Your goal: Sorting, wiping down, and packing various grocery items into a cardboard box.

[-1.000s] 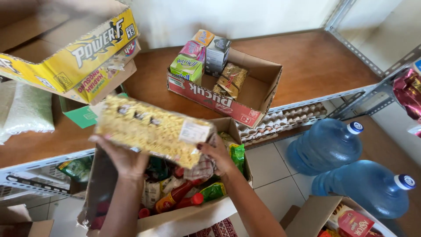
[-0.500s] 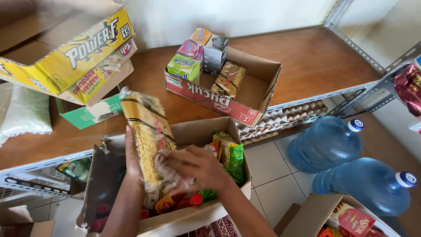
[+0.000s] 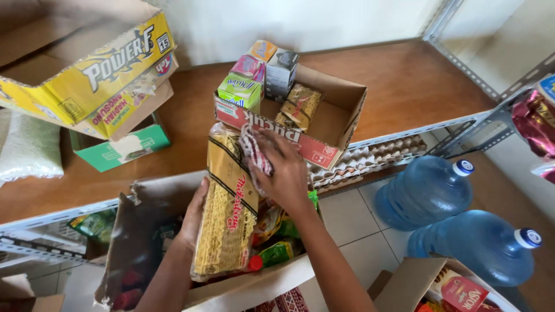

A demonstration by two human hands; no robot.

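Observation:
A long clear packet of yellow noodles [image 3: 226, 208] stands on end in a brown cardboard box [image 3: 134, 231] below the shelf edge. My left hand [image 3: 193, 215] presses flat against the packet's left side. My right hand [image 3: 283, 167] is closed on a red-and-white checked cloth [image 3: 254, 151], held against the packet's upper right. Red, green and yellow packets [image 3: 277, 245] fill the box beside the noodles.
A wooden shelf [image 3: 404, 86] holds a red-fronted open carton [image 3: 324, 124] with small boxes and sachets, a yellow carton [image 3: 87, 69], a green box [image 3: 118, 149] and a white rice bag [image 3: 29, 147]. Egg trays [image 3: 376, 159] lie under it. Two blue water jugs [image 3: 428, 190] stand on the tiled floor.
The noodle packet went from held flat across both hands to standing upright in the box. My right hand left it and now grips the checked cloth.

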